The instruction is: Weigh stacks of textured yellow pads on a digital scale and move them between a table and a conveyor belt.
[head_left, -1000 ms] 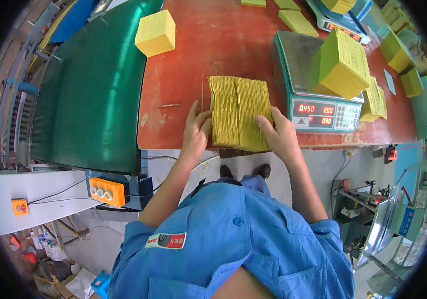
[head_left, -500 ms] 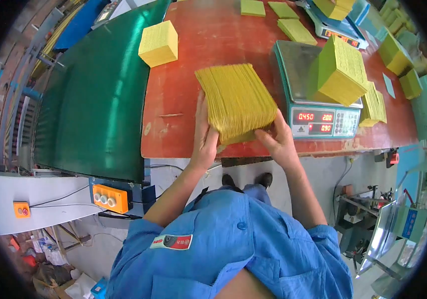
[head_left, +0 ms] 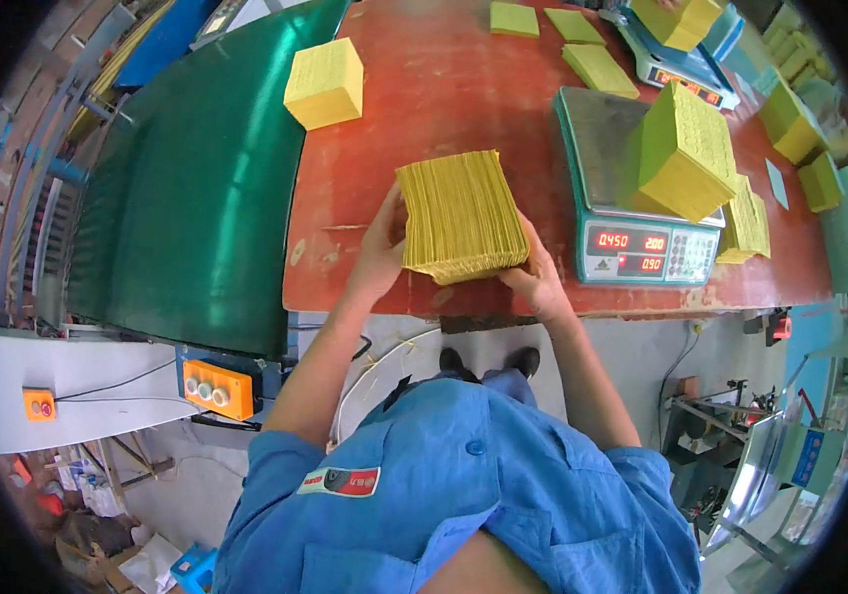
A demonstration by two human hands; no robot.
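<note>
A red surface (head_left: 424,89) spreads beneath and beyond the fingers (head_left: 537,253), with a green belt (head_left: 186,188) to their left and a scale (head_left: 602,148) to their right; between them, near the surface's front edge, is a yellow stack (head_left: 463,213), ribbed sheet edges facing up and running away from the body, its upper face too nearly square to show a long axis. Its underside and several fingertips are hidden, so contact with the surface cannot be told. Left hand (head_left: 378,255) and right hand (head_left: 540,281) clasp opposite sides, forearms (head_left: 310,381) reaching forward from the lower edge.
</note>
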